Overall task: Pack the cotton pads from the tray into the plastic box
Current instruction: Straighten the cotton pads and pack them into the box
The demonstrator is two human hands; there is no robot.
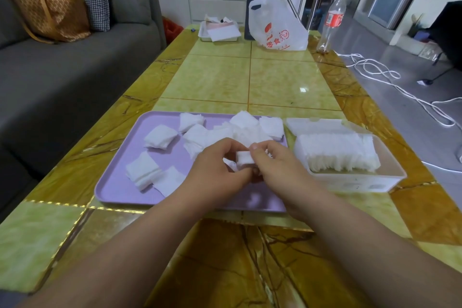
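Both hands meet over the near right part of a lilac tray (117, 182) on a yellow-and-brown marble-patterned desk (287, 82). Between them is a small stack of square cotton pads (243, 158), pinched from both sides: the left hand (220, 172) closes on its left edge, the right hand (277, 170) on its right edge, thumbs on top, fingers curled beneath. Both forearms reach in from the bottom of the view, wrists angled inward.

The step appears to be squaring the stack. To do it well, the pads should probably be tapped into line and squeezed lightly, so that they slide in as one block without fanning or shedding loose sheets.

More loose pads (158, 137) lie scattered in small piles across the tray, left of and beyond the hands. Just right of the tray stands the translucent plastic box (390, 181), already holding a long row of pads on edge (340, 155). Its lid (315, 124) seems to be open behind it.
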